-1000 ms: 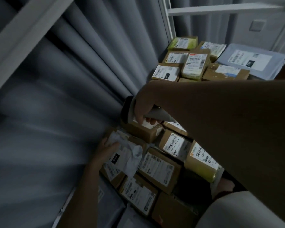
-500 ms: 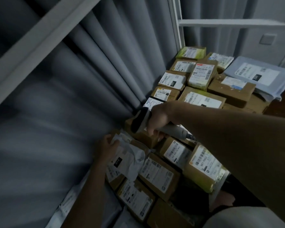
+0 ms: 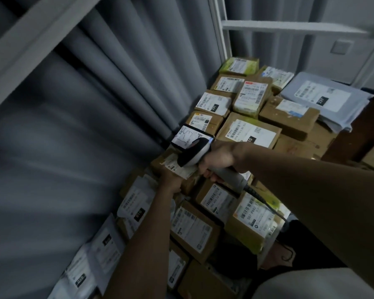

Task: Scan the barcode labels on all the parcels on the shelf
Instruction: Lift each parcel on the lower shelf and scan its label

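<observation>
Right hand (image 3: 219, 157), fingers wrapped round the scanner (image 3: 194, 153), aims down-left at the box (image 3: 177, 167) just below; left hand (image 3: 171, 180) grips that box's near edge.

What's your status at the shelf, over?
Right hand gripping scanner, aimed at a box label. Left hand steadying that box. Nothing blocking the label.
</observation>
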